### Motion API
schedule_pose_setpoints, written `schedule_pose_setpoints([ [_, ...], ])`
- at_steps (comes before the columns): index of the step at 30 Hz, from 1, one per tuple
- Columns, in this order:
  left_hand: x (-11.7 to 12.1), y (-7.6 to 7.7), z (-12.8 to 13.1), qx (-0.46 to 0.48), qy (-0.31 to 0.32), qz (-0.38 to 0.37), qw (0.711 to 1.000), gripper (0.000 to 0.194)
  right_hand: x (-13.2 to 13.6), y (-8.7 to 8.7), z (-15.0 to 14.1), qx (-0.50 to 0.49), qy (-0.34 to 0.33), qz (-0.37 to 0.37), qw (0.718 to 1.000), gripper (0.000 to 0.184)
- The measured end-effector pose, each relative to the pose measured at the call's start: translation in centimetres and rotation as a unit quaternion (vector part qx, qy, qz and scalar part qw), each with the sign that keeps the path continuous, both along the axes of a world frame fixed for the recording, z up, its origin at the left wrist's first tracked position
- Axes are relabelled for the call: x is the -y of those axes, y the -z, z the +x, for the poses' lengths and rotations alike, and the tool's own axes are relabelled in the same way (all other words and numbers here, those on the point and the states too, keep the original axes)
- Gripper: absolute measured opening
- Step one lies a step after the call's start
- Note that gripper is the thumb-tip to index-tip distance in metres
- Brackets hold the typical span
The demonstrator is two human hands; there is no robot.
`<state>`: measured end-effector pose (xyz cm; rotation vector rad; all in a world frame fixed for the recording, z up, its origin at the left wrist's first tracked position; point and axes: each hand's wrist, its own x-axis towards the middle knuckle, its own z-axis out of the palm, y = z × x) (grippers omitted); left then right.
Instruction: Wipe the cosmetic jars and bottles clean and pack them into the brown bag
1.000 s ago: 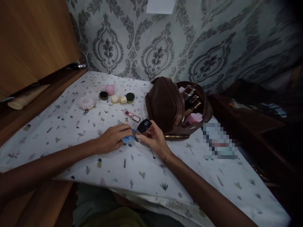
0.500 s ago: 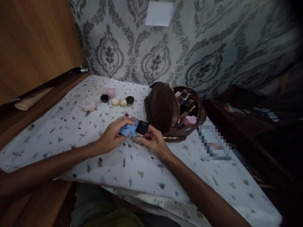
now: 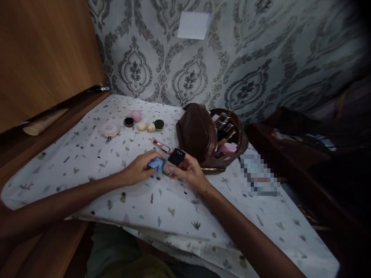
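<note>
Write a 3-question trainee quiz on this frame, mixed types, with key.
1. Which hand holds the blue cloth?
2. True or false: the brown bag stands open.
3. Which lies nearest the bottle? (a) red-tipped tube (b) green-lidded jar (c) compact

Key:
1. Left hand.
2. True.
3. a.
</note>
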<state>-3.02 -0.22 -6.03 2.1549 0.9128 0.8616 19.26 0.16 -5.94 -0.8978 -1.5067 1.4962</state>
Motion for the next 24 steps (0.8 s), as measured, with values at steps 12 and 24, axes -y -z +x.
schedule_pose_setpoints([
  [12,0.2,-1.6,2.8,0.289,0.025,-0.333,0.897,0.048,3.0,-3.1,0.3,-0.098,0.088,0.006,0.991,0.051],
  [24,1.4,-4.5,8.1,0.292,0.151,-0.491,0.807,0.053,7.8,-7.4,7.8,0.015,0.128,0.174,0.976,0.051],
])
